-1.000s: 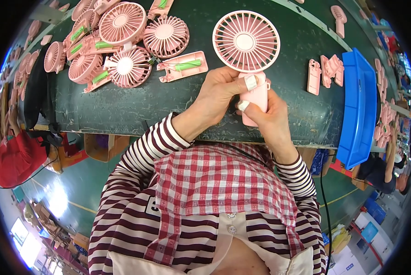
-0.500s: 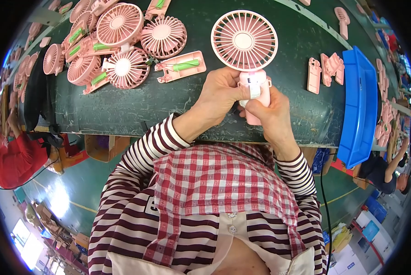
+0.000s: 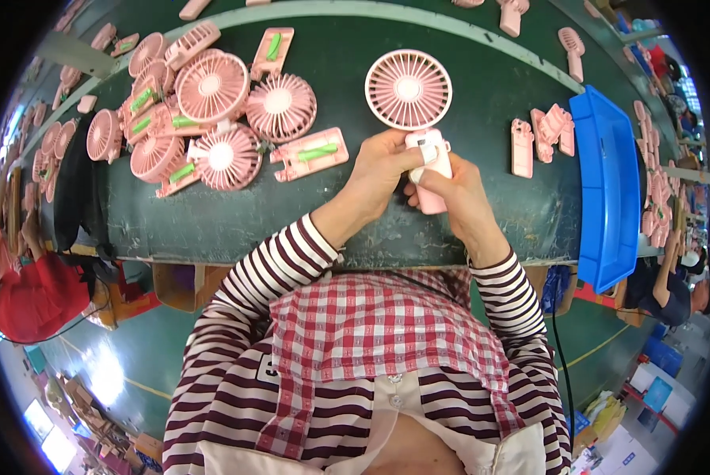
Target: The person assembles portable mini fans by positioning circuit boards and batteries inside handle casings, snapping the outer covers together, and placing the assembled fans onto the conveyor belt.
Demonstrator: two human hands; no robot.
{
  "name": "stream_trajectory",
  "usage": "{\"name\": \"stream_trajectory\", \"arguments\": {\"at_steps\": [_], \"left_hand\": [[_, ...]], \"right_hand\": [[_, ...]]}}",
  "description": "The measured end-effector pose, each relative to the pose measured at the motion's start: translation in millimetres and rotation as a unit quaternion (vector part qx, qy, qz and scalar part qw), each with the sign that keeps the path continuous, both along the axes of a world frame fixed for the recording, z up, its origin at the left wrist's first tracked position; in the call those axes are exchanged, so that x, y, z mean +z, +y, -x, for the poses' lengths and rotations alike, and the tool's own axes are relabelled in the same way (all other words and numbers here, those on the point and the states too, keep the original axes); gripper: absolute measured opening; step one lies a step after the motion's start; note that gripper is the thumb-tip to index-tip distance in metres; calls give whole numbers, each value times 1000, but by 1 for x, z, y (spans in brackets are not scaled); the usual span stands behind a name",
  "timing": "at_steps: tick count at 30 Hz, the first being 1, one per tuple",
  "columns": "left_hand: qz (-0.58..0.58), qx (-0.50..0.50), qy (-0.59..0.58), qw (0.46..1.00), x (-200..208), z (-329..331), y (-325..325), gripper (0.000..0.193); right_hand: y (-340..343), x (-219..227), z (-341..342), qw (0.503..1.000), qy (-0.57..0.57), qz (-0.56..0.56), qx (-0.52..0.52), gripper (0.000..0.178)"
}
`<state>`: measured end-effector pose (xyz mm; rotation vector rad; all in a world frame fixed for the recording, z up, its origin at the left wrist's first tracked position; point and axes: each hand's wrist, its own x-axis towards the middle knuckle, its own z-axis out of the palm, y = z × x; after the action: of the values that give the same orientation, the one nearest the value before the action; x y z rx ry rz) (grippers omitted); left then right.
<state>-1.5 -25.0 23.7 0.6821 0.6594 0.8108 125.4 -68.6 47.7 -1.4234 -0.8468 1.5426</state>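
Both hands hold a pink handheld fan [image 3: 408,89] over the front part of the green table. Its round grille points away from me, and its handle lies between my hands. My left hand [image 3: 377,168] is closed on the top of the handle from the left, thumb across its face. From the right, my right hand [image 3: 463,192] wraps the lower handle, its thumb pressed on the front. The fingers behind the handle are mostly hidden. Left of the fan lies an open handle shell [image 3: 310,154] with a green cell inside.
A pile of fan heads [image 3: 212,87] and handle shells with green cells covers the table's left side. Pink handle covers [image 3: 522,148] lie at right, beside a long blue bin [image 3: 608,190]. A pale rail [image 3: 323,11] crosses the far side. Other people sit at both sides.
The fan sits lower in view and its head looks smaller, tilted further away. My view has shifted, so the table things appear lower. Both hands keep their grip on the handle.
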Motion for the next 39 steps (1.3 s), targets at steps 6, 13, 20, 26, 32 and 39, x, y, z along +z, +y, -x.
{"name": "stream_trajectory", "arguments": {"at_steps": [6, 13, 20, 26, 32, 39], "left_hand": [[-27, 9, 73, 997, -14, -8, 23, 23], [-45, 10, -83, 995, -1, -12, 44, 64], [-47, 167, 19, 985, -15, -21, 35, 39], [-242, 143, 175, 944, -22, -19, 21, 28], [-360, 149, 268, 881, -20, -22, 24, 18], [-338, 102, 293, 888, -23, -18, 25, 15]], "right_hand": [[20, -7, -11, 997, 74, 15, -5, 25], [43, -12, -28, 936, 351, 29, -5, 41], [80, -14, -32, 961, 276, -19, 34, 38], [130, 18, -16, 991, 62, -88, 76, 32], [229, 32, 51, 988, -4, -105, 110, 29], [358, 15, 172, 949, -230, -162, 144, 33]]}}
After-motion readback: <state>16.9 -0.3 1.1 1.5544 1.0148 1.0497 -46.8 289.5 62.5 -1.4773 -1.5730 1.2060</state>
